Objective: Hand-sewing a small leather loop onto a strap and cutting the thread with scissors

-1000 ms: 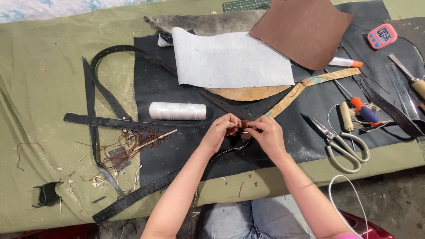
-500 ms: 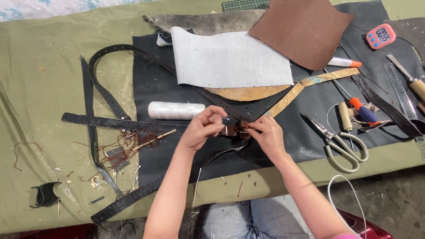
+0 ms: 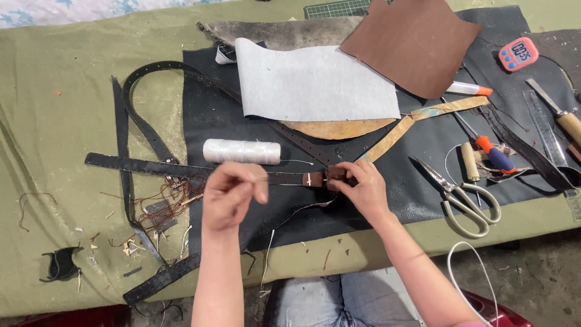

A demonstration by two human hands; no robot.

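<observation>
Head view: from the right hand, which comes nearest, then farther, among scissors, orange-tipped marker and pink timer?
From the right hand:
1. Scissors, just to its right.
2. Marker, above and right.
3. Timer, far upper right.

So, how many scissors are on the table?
1: the scissors lie at the right, on the black mat, beyond the right hand. Others may be hidden.

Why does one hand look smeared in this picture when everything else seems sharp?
In the head view, the left hand is motion-blurred, fingers smeared; the right hand, pinching the small brown leather piece, is crisp, as are the thread spool and scissors. Lighting is soft and even, with faint shadows and no glare.
</observation>
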